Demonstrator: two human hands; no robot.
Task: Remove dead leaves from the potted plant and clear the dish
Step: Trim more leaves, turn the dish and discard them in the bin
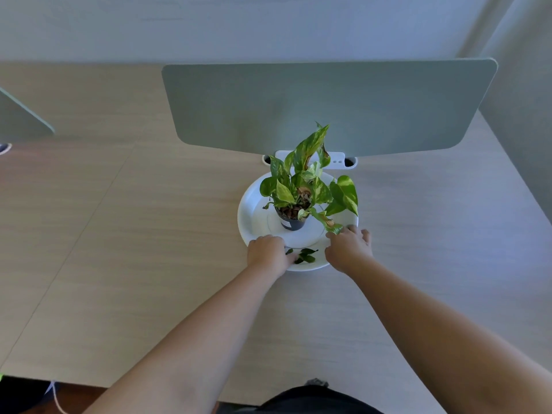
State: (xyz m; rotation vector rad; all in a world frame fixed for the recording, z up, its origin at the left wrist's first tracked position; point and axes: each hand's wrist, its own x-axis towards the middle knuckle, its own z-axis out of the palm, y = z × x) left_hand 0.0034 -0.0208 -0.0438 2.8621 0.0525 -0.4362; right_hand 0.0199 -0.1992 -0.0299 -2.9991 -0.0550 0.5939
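White dish (254,216), round and shallow with a raised rim, sits on the pale wood-grain bench (149,234), just in front of the grey-green divider panel (328,106). Everything below is placed from this dish.

Centre of dish: small dark plastic pot (293,224) with a white label on its near face, upright. In it a pothos plant (304,180), leaves glossy green with cream-yellow marbling. Tallest leaf stands toward the divider and shows a brown, dried streak along its edge. More brown, crisped patches low in the middle of the foliage, and on the stem that droops over the pot's right side toward the dish rim.

Near edge of dish: a small heap of loose dark green leaves (304,256) lying on the white surface, between the two hands.

Left hand (267,252): over the dish's near-left rim, fingers curled down, fingertips at the loose leaves. Cannot tell whether the grip actually pinches any of them; the knuckles hide it.

Right hand (348,246): over the near-right rim, fingers bent, grip closed on the tip of the drooping leaf (334,228), which is green with a brown blotch just above the fingers.

Behind the dish, at the divider's foot: a white cable-port fitting (340,161) set in the bench.
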